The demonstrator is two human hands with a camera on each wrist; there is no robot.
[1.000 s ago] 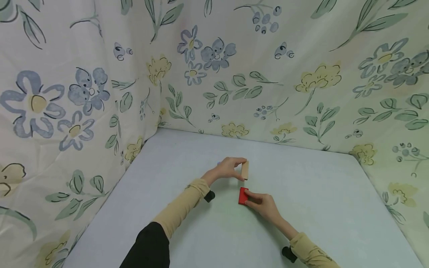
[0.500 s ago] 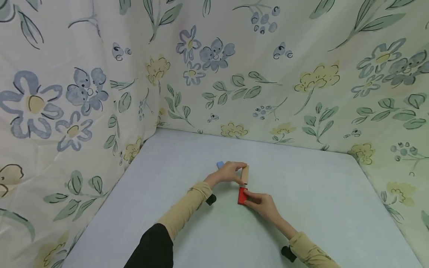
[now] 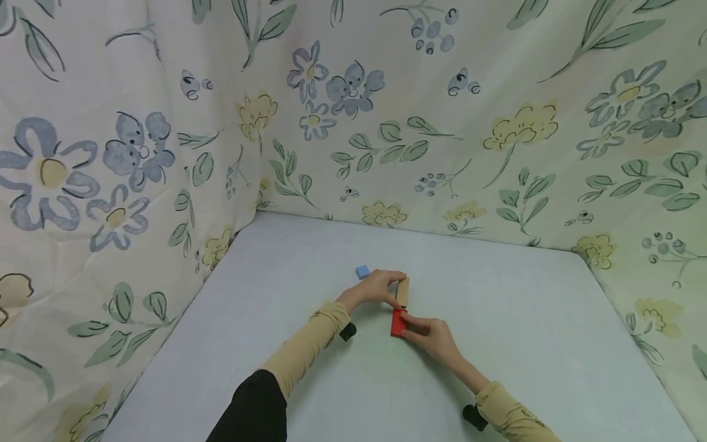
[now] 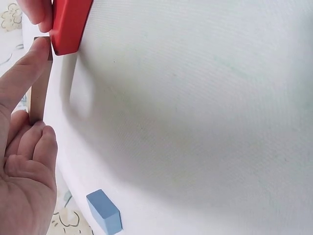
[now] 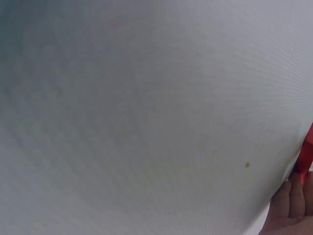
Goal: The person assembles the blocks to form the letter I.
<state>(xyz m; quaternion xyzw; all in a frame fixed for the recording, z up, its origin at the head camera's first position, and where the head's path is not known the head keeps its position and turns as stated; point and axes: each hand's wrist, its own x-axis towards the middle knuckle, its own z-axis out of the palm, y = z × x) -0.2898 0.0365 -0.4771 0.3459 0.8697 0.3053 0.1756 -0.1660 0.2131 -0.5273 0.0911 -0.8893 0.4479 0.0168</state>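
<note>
My left hand (image 3: 374, 287) pinches a flat wooden block (image 3: 403, 292) by its two ends, thumb at the near end and fingers at the far end. Just in front of it, my right hand (image 3: 433, 336) holds a red block (image 3: 398, 323) from the right side, thumb and finger on its edge. The wooden block's near end sits right at the red block's far end. In the left wrist view, the red block (image 4: 71, 24) shows beside the left thumb. Only a sliver of the red block (image 5: 305, 156) and some right fingertips (image 5: 296, 196) enter the right wrist view.
A small blue block (image 3: 362, 272) lies on the white table (image 3: 497, 319), behind and left of the left hand. Floral fabric (image 3: 431, 172) hangs around the back and sides of the table. Dark wrist cameras (image 3: 474, 417) sit under the forearms.
My left hand has brought the wooden block nearer, closing the gap to the red block. The blue block has come out from behind the left hand. My right hand stays nearly still.
</note>
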